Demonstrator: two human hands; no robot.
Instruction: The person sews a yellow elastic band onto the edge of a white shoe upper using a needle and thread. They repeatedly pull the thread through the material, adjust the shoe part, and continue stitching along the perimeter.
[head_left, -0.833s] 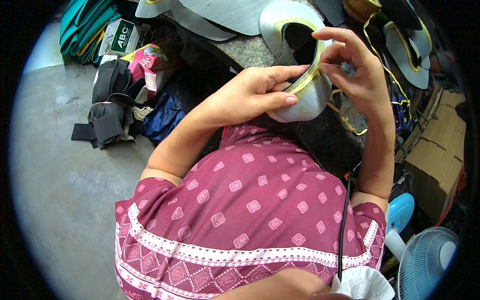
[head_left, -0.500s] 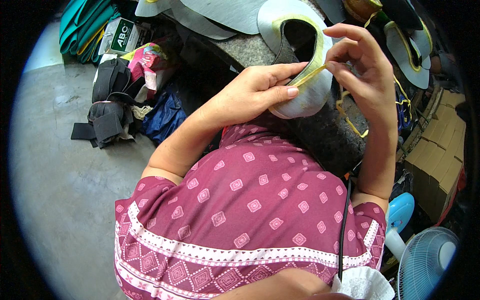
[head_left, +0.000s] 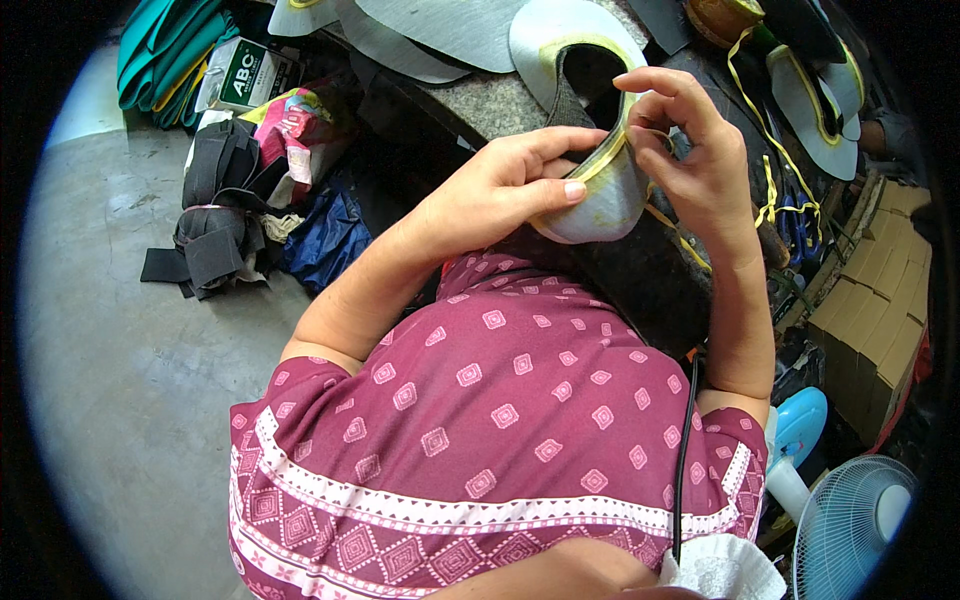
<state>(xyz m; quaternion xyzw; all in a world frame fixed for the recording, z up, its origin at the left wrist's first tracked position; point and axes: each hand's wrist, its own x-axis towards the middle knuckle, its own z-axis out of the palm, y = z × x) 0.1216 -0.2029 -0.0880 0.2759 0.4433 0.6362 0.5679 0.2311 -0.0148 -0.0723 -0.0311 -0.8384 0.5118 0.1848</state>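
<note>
A light grey shoe upper [head_left: 592, 212] with a dark woven lining and a yellow-stained rim is held up over the front of the bench. My left hand [head_left: 492, 190] grips its near left edge, thumb outside and fingers reaching inside the opening. At the right side of the rim, my right hand [head_left: 690, 160] has thumb and index finger curled around a thin yellow strip, the index fingertip on the rim. The strip runs along the upper's edge, and its loose tail [head_left: 692, 250] dangles below my right hand. The exact pinch point is partly hidden by my fingers.
More grey shoe pieces [head_left: 440, 30] lie on the stone-topped bench [head_left: 488, 105], others [head_left: 815, 120] at the right. Yellow strips hang near blue-handled scissors [head_left: 800, 235]. Stacked cardboard [head_left: 870, 300] and a fan [head_left: 855, 530] stand right; dark fabric bundles [head_left: 215, 205] lie left.
My right hand has moved left and slightly toward me, closer against the rim. The upper has shifted a little left, still in my left hand. More hanging yellow strips now show at the right.
</note>
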